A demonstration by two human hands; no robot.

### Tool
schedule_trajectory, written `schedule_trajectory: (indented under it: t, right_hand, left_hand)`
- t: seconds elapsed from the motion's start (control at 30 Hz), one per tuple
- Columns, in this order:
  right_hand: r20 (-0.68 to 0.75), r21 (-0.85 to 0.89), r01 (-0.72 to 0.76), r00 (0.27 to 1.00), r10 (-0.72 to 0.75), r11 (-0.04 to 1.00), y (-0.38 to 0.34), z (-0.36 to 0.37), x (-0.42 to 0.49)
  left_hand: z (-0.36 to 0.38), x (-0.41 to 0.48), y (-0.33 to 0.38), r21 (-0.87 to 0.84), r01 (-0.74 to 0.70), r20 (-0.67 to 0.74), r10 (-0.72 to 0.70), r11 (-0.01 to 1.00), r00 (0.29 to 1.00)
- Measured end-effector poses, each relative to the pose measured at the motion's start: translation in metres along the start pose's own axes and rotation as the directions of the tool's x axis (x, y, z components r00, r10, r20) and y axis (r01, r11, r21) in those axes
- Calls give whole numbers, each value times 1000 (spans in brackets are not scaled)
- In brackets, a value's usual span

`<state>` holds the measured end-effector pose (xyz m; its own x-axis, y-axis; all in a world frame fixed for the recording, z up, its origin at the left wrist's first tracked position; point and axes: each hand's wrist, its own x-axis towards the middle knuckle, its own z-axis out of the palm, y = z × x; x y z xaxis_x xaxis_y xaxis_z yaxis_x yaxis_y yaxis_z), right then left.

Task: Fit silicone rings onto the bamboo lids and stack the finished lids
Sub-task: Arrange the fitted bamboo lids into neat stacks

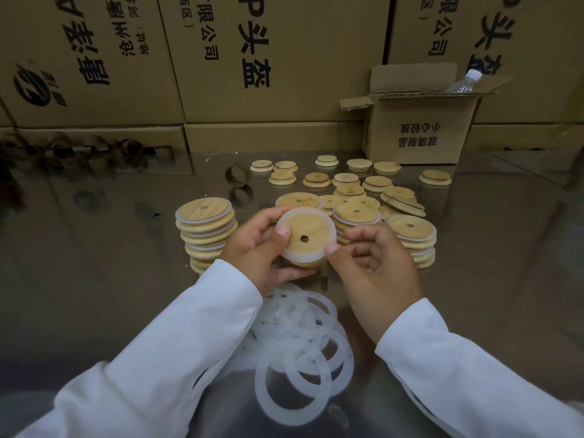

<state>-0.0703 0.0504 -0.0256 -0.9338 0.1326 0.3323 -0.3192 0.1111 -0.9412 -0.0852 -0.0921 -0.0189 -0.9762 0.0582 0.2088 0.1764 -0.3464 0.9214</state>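
Note:
A round bamboo lid [308, 233] with a small hole and a white silicone ring around its raised face is held above the table. My left hand [259, 248] grips its left side, thumb on the ring. My right hand [376, 263] pinches its right edge with the thumb on the ring. A heap of loose white silicone rings [303, 343] lies below my hands. A stack of ringed lids [205, 230] stands to the left, another stack [414, 241] to the right. Bare bamboo lids [347, 181] lie scattered behind.
The table top [110, 263] is shiny metal. A small open cardboard box [420, 131] with a plastic bottle [464, 82] stands at the back right. Large printed cartons [252, 58] wall the back. Cardboard tube pieces [238, 175] lie at the back left.

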Motion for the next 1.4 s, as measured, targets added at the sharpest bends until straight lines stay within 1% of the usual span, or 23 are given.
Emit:
schedule_trajectory:
  t: [0.07,0.17,0.23,0.33,0.43,0.5,0.6,0.77,0.87,0.97,1.07,1.2,1.3,1.4]
  right_hand:
    - [-23,-5,-17,1000,17,1000,2,1,1]
    - [-67,-26,-12,998,10,1000,3,-2,4]
    - [-68,-62,-12,998,8,998,3,-5,5]
    - [-22,-126,7,1000,-10,992,2,-7,5]
    - [34,-195,55,998,-50,979,1,-6,3]
    - [52,-251,96,995,-86,963,0,-7,4]
    - [62,-317,137,990,-124,939,-2,-9,7]
    - [62,-355,166,986,-154,920,-3,-10,10]
    - [67,-348,181,984,-168,920,-4,-9,8]
    - [71,-284,182,983,-169,941,-4,-10,7]
    - [58,-211,172,985,-163,962,-2,-8,3]
    - [25,-194,147,989,-145,970,1,-4,0]
    - [-28,-201,142,988,-151,969,2,-6,3]
    - [-19,-232,152,987,-161,961,2,-8,4]
  left_hand:
    - [2,0,-2,-26,29,-6,-30,999,1000]
    - [1,-1,-3,-18,63,56,-62,998,996]
    - [0,-2,-4,61,62,79,-66,996,995]
    - [-1,-2,-7,202,32,46,-42,979,998]
    - [-2,-2,-8,288,-23,12,21,957,1000]
    - [-4,-1,-7,322,-71,20,68,944,997]
    - [-6,1,-5,318,-105,39,97,942,994]
    - [-8,2,-1,313,-145,40,140,938,989]
    - [-8,2,-2,273,-118,15,118,955,993]
    - [-7,1,-4,215,-61,-19,67,975,998]
    - [-3,0,-3,203,-27,-52,38,979,998]
    - [1,0,-3,170,3,-85,12,986,996]
    - [1,0,-3,152,8,-58,1,988,998]
    - [-1,0,-5,209,24,-27,-19,978,999]
